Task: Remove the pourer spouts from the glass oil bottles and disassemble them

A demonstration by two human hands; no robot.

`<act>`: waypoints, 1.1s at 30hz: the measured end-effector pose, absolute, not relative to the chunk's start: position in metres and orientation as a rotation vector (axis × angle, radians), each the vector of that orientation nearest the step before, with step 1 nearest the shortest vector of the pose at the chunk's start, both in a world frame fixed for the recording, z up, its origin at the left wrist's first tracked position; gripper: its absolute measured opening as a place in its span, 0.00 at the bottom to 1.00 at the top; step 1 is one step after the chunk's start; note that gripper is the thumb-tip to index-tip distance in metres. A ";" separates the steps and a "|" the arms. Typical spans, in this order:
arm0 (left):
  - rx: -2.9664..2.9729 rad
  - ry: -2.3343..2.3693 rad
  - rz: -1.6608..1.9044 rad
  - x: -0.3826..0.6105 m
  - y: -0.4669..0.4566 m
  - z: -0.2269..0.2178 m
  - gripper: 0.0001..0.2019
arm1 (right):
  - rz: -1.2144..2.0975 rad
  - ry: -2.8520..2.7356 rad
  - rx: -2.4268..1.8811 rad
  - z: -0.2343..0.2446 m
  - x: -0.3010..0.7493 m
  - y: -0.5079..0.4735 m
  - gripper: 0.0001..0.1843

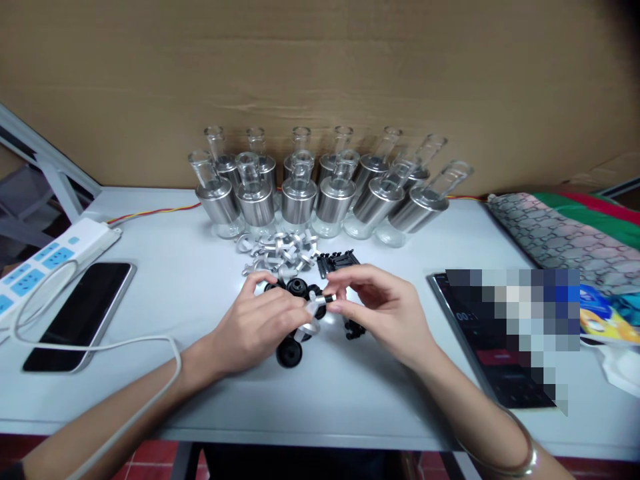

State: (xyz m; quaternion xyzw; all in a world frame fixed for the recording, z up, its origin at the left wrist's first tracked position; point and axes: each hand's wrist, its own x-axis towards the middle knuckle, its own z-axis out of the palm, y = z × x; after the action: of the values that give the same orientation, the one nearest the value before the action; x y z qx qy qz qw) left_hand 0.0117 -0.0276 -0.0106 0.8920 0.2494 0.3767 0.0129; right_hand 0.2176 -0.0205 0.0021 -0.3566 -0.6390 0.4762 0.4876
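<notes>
My left hand (pixel 260 323) is closed on a silver-grey spout-like fitting (pixel 313 308) with a round flange. Between the thumb and fingers of my right hand (pixel 390 310) is a small black tube (pixel 329 299), in line with the fitting's tip and seemingly touching it. How far the two overlap cannot be made out. Black round caps (pixel 289 352) lie under and around my left hand. Slim black pieces (pixel 340 261) are heaped behind my right fingers, with more below them. Just beyond my hands is a pile of silver-grey fittings (pixel 283 252).
Glass bottles with metal sleeves (pixel 299 200) stand in two rows at the back, before a cardboard panel (pixel 320 73). A phone (pixel 80 317) and power strip (pixel 30 277) are on the left. A larger screen device (pixel 480 333) lies right. A white cable (pixel 175 360) crosses my left forearm.
</notes>
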 end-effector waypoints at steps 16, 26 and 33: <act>2.768 0.784 1.223 0.013 -0.030 -0.009 0.09 | 1.820 -1.516 -0.885 0.003 0.218 -0.022 0.20; 2.678 1.002 1.169 0.006 -0.025 -0.013 0.13 | 1.924 -1.135 -0.796 0.006 0.214 -0.021 0.18; 2.697 1.181 0.809 0.010 -0.024 -0.013 0.17 | 1.784 -1.159 -0.898 0.008 0.215 -0.018 0.19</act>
State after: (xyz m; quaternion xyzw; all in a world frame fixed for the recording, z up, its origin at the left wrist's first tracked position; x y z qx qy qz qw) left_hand 0.0102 -0.0237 -0.0132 0.8824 0.3865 0.2647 0.0442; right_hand 0.2150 -0.0182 0.0078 -0.3556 -0.4592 0.7065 0.4044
